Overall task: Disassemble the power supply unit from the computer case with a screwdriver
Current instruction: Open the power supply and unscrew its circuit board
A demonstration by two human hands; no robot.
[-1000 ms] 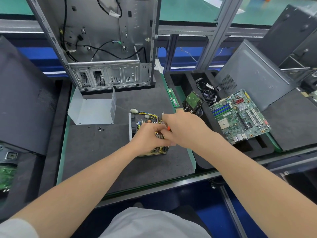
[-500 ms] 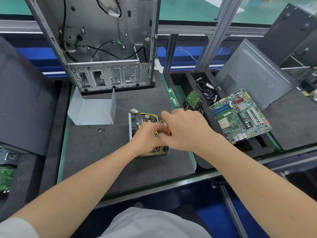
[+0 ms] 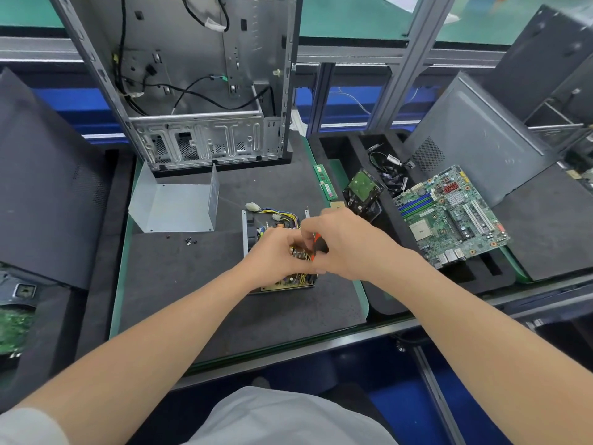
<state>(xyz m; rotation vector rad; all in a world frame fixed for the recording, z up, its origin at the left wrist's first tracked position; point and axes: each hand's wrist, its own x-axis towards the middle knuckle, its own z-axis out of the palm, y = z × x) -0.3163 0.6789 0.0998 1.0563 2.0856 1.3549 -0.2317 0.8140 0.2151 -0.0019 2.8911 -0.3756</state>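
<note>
Fingers (image 3: 313,224) still gripping screwdriver (image 3: 320,247), right hand (image 3: 353,248) unmoved

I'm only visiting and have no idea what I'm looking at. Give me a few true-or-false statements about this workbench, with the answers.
1. The power supply sits on the dark mat, outside the computer case. True.
2. The right hand grips a red and black screwdriver. True.
3. The motherboard is mounted inside the case. False: it lies in the foam tray to the right.
4. The grey metal cover is fitted over the power supply. False: it lies apart on the mat, to the left.
5. Small loose screws lie on the mat. True.
</note>
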